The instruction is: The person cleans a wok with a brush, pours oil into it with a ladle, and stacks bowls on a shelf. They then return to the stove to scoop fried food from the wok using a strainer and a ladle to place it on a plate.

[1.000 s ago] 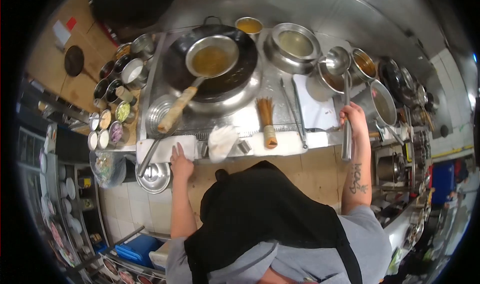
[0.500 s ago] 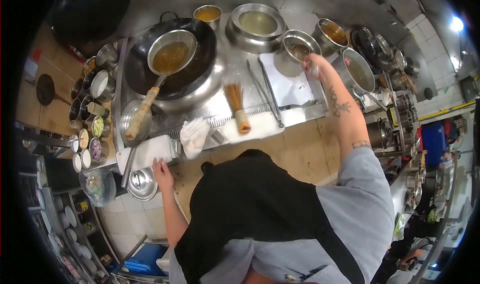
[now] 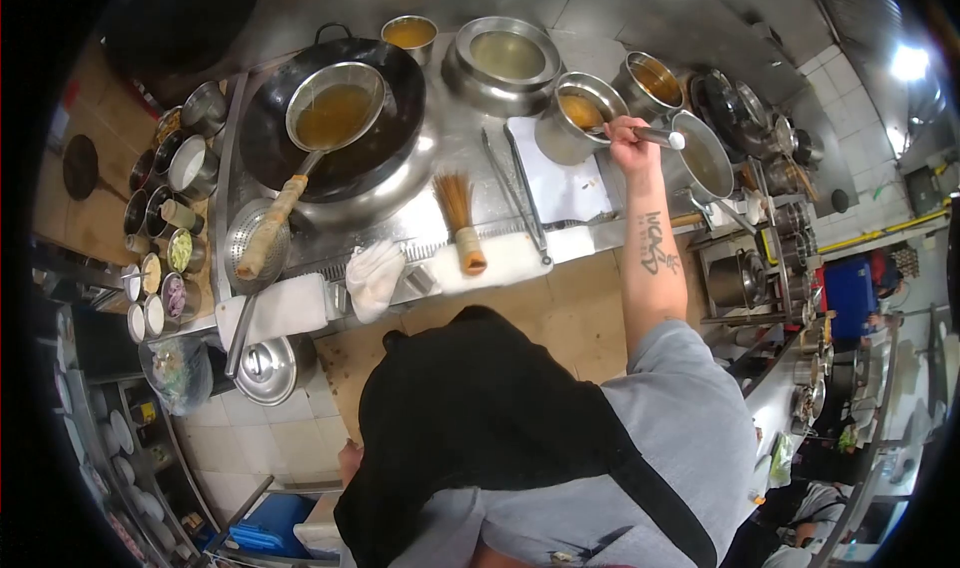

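Note:
My right hand (image 3: 632,148) is closed around the metal handle of a ladle (image 3: 658,139), whose pale end sticks out to the right. The ladle's other end reaches over the rim of a steel pot (image 3: 562,140), where an orange liquid (image 3: 580,111) shows. Low beside the black apron, only a small part of my left hand (image 3: 350,456) shows; its fingers are mostly hidden. On the left of the stove, a strainer (image 3: 335,118) holding brownish liquid rests across a large black wok (image 3: 395,153).
A bamboo brush (image 3: 460,230), tongs (image 3: 518,196) and a folded white cloth (image 3: 375,280) lie along the stove's front. More steel pots (image 3: 655,80) stand around the right hand. Several ingredient containers (image 3: 192,168) line the left side. A perforated skimmer (image 3: 255,243) hangs near the wok.
My right hand has turned, and the ladle handle now points right; orange liquid shows in the pot. My left hand has dropped from near the lidded pot back toward my body.

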Demonstrator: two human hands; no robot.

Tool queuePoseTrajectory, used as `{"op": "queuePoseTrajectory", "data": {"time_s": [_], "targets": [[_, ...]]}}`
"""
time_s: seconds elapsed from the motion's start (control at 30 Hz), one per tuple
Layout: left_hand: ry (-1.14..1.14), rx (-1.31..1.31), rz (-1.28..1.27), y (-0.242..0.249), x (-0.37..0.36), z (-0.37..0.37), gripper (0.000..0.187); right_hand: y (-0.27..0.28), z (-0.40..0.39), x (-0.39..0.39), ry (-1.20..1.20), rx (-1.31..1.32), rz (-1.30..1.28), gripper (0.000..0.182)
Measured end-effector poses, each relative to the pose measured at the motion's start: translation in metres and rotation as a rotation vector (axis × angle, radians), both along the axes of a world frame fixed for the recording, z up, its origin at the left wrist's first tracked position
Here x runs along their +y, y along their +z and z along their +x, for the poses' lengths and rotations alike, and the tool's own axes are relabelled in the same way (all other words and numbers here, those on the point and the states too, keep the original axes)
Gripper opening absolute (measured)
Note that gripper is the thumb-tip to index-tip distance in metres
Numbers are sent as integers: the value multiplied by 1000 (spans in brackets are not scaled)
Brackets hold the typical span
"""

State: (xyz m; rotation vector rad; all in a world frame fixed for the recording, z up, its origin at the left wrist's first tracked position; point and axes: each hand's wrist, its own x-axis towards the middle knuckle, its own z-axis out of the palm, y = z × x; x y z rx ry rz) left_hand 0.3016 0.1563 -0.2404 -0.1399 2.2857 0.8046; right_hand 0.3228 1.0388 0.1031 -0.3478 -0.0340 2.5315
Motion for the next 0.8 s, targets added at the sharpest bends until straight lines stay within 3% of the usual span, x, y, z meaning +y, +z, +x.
{"op": "queuePoseTrajectory", "data": {"time_s": [0.07, 0.17, 0.23, 0.33, 0.43, 0.53, 0.6, 0.67, 0.73, 0.8], "targets": [[346, -299, 200, 9, 16, -28, 34, 15, 3, -9, 3, 11, 16, 14], [562, -381, 319, 11, 40, -61, 31, 36, 1, -11, 26, -30, 134, 14], [705, -436, 404, 14, 56, -82, 30, 59, 0, -23, 47, -11, 62, 14], [626, -304, 347, 27, 81, -105, 28, 87, -4, -44, 11, -31, 145, 18], [599, -286, 380, 29, 86, -109, 30, 111, -12, -61, 18, -22, 211, 51], [618, -397, 360, 16, 76, -104, 34, 140, -25, -83, 48, 10, 121, 57], [629, -506, 415, -22, 55, -93, 37, 158, -37, -101, 65, 58, 94, 63], [636, -543, 379, -27, 48, -85, 38, 173, -52, -125, 45, 86, 72, 65], [651, -513, 253, 3, 54, -71, 37, 187, -67, -151, 87, 88, 48, 69], [651, -561, 329, -9, 37, -66, 39, 197, -83, -177, 93, 92, 55, 76]]}}
